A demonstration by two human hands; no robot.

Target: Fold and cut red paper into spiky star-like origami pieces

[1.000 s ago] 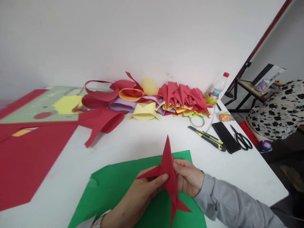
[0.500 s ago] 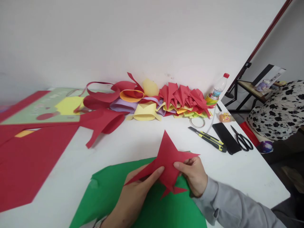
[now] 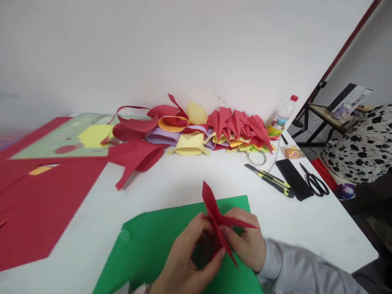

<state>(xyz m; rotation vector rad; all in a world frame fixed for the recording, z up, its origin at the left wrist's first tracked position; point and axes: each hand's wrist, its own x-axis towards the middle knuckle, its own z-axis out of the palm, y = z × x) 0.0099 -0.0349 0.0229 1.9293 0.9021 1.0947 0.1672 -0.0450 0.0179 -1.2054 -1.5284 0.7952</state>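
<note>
A folded red paper star is held above the green paper sheet, its points sticking up, right and down toward me. My left hand grips its left side, thumb and fingers curled round the fold. On the right side, my right hand pinches the star between thumb and fingers. Part of the star's underside is hidden by my hands. Behind, a row of similar folded red paper stars leans against the wall.
Large red paper sheets cover the left of the white table. Rolled paper pieces lie at the back. To the right are a utility knife, a black flat case, scissors, a tape roll and a bottle.
The star has been turned from facing me flat to nearly edge-on, and its points have folded closer together. My left hand has shifted right and its fingers have curled round the paper.
</note>
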